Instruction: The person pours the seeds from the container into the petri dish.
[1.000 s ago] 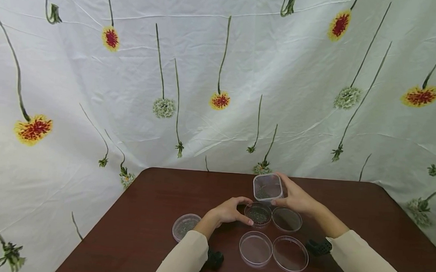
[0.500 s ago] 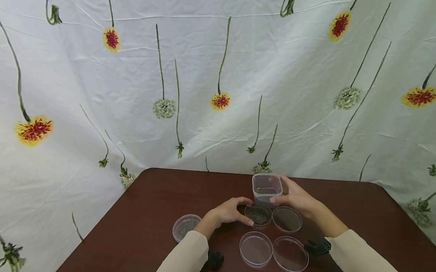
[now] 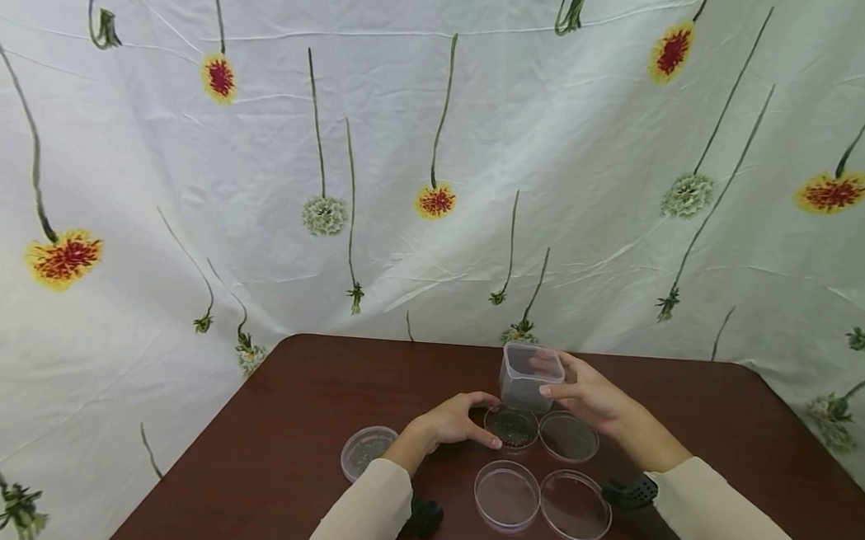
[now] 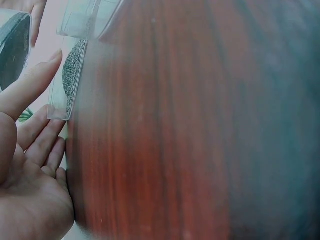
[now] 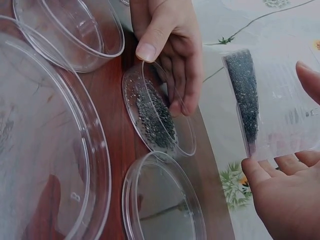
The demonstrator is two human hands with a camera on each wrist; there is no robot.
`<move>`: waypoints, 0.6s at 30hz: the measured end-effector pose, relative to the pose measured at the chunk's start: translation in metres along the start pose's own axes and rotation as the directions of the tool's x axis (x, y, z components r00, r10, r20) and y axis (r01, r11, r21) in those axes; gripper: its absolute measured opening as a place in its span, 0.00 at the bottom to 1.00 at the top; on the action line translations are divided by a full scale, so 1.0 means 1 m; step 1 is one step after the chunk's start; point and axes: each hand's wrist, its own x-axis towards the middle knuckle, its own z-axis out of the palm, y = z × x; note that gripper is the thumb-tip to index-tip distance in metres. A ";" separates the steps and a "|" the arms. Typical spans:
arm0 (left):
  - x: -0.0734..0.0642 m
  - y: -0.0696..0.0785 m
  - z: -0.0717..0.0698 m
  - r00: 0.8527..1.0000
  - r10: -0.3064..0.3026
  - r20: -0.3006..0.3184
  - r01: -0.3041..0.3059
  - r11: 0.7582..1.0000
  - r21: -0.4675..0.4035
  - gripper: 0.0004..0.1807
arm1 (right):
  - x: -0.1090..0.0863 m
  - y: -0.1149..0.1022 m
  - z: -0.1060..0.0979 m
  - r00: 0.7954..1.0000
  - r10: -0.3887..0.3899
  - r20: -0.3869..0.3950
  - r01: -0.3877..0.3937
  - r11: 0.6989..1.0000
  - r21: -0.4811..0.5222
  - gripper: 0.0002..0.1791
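Beyond both hands hangs a white cloth (image 3: 381, 135) printed with upside-down flowers on long stems. In front of it, beneath both forearms, spreads the dark red-brown surface (image 3: 306, 386). The right hand (image 3: 594, 400) is clamped on a clear square tub (image 3: 525, 389), raised off the surface just beyond the left hand (image 3: 455, 421), whose thumb and fingers pinch the rim of a shallow round dish (image 3: 512, 448). Just short of the right hand lies a second dish (image 3: 569, 437). Between the forearms sit a third dish (image 3: 507, 496) and a fourth dish (image 3: 576, 506); a fifth dish (image 3: 346, 466), partly hidden outside the left forearm, holds something greyish. Dark grains (image 5: 242, 95) lie along one side of the tub, and black granules (image 5: 157, 120) are heaped in the pinched dish.
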 end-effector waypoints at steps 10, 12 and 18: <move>0.000 -0.001 0.002 1.000 0.007 -0.001 -0.007 1.000 -0.012 0.36 | -0.012 -0.009 -0.011 0.999 -0.024 0.038 0.025 0.999 -0.027 0.48; 0.000 -0.001 0.002 1.000 0.009 -0.002 -0.009 1.000 -0.016 0.36 | -0.016 -0.011 -0.015 0.999 -0.030 0.040 0.032 0.999 -0.036 0.46; 0.000 -0.002 0.001 1.000 0.010 -0.009 -0.010 1.000 -0.014 0.35 | -0.030 -0.020 -0.032 0.994 -0.077 0.072 0.080 0.996 -0.044 0.44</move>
